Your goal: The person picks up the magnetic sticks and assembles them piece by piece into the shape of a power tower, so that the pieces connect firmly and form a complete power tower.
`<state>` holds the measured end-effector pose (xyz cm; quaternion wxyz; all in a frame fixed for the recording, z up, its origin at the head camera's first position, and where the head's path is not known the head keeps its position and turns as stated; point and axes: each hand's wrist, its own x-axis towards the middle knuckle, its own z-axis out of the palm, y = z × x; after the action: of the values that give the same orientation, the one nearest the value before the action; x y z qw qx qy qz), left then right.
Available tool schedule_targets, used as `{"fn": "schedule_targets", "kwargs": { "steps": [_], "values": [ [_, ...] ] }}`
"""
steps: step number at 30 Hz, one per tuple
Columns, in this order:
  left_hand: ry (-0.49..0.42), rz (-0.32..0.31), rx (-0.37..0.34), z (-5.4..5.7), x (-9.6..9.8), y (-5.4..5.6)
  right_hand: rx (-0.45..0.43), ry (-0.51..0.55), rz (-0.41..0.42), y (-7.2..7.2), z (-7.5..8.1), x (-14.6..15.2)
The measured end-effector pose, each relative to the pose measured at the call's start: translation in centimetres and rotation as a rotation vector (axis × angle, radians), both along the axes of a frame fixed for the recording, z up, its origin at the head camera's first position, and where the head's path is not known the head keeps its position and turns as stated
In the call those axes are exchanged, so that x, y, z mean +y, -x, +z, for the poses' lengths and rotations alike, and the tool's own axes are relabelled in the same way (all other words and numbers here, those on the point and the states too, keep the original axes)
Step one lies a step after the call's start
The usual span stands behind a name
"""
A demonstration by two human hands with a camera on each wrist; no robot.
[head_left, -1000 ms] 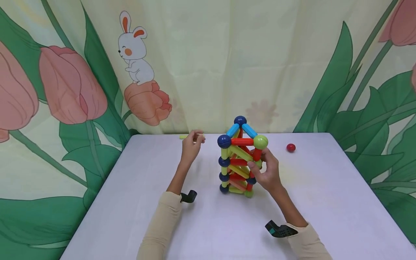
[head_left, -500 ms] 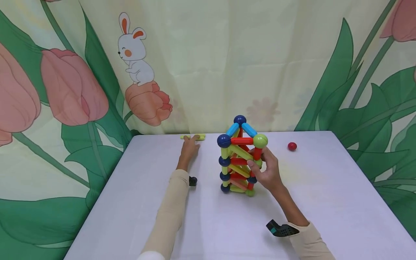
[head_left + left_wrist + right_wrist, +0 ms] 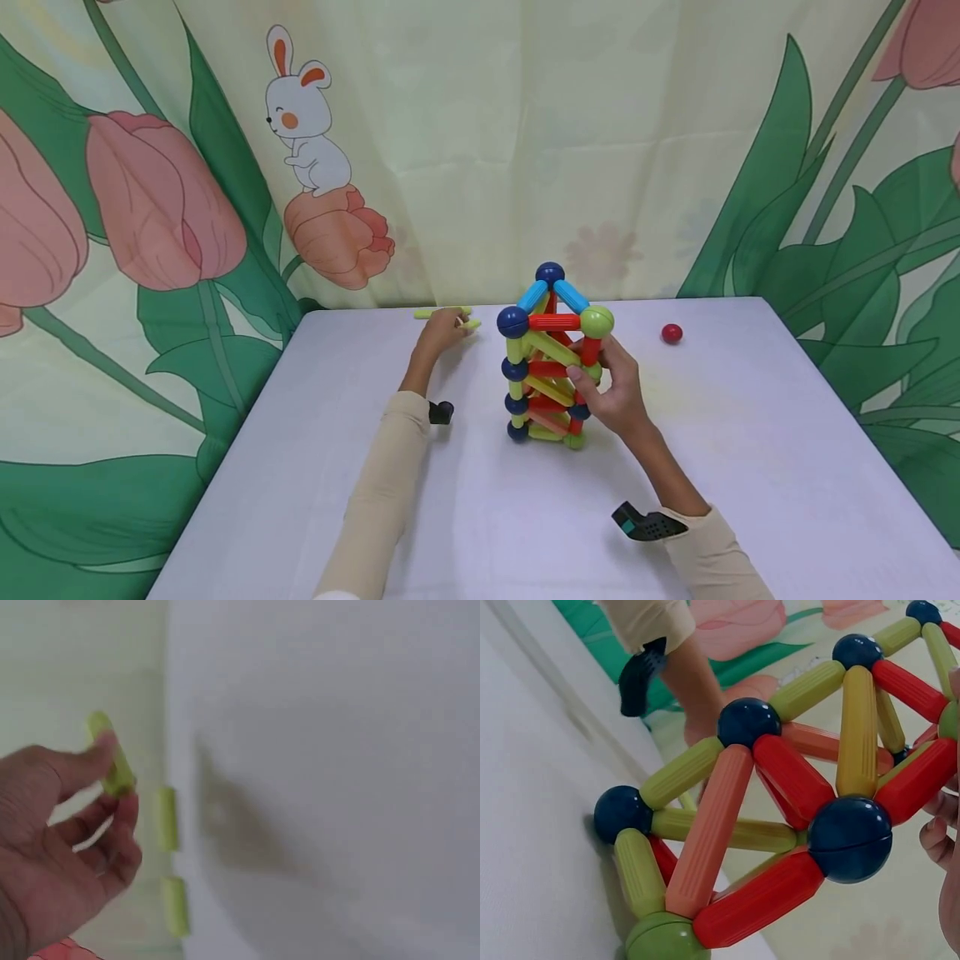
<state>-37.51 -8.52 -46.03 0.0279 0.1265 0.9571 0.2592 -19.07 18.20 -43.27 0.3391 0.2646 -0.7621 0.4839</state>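
My left hand (image 3: 441, 332) is at the back edge of the table, left of the tower. Between thumb and fingertips it pinches a short yellow-green magnetic rod (image 3: 118, 778). Two more such rods, one nearer (image 3: 166, 819) and one farther (image 3: 175, 906), lie end to end beside that hand along the edge. A tall tower of magnetic rods and balls (image 3: 553, 322) stands mid-table, topped by a blue ball (image 3: 550, 273) on light-blue rods. My right hand (image 3: 618, 396) grips the tower's right side, thumb in front; its other fingers are partly hidden behind the rods.
A loose red ball (image 3: 672, 333) lies at the back right of the white table (image 3: 750, 433). Behind the table's back edge hangs a printed curtain (image 3: 465, 167) with tulips and a rabbit.
My left hand reached down to the rods at the back edge and now has one pinched, a little off the others. The right hand keeps its grip on the tower.
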Motion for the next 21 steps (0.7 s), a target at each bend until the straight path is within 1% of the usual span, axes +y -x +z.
{"fn": "schedule_targets", "kwargs": {
  "steps": [3,6,8,11,13,14,16,18,21],
  "values": [
    [-0.295,-0.103,-0.027,2.5,1.0,-0.2,0.002,-0.010,-0.004,0.0,0.0,0.1],
    [-0.582,-0.201,-0.076,5.6,2.3,-1.3,-0.004,-0.023,-0.004,0.0,0.0,0.2],
    [-0.740,-0.265,-0.100,7.6,3.3,-2.2,-0.009,-0.023,0.005,0.0,0.0,0.2],
    [-0.919,-0.339,-0.115,10.5,4.5,-3.9,0.001,-0.023,0.015,0.0,0.0,0.2],
    [-0.997,-0.381,-0.110,12.2,5.2,-5.0,0.005,-0.024,0.016,0.0,0.0,0.2],
    [-1.020,-0.398,-0.102,13.0,5.4,-5.5,0.007,-0.026,0.013,0.0,0.0,0.2],
    [-1.036,-0.437,-0.076,14.2,5.9,-6.4,0.011,-0.029,0.009,0.0,-0.1,0.2],
    [-1.029,-0.470,-0.051,15.1,6.3,-7.0,0.012,-0.032,0.003,0.0,-0.1,0.2],
    [-1.009,-0.507,-0.013,15.9,6.9,-7.7,0.018,-0.032,0.002,0.0,-0.1,0.3]
  ]
}}
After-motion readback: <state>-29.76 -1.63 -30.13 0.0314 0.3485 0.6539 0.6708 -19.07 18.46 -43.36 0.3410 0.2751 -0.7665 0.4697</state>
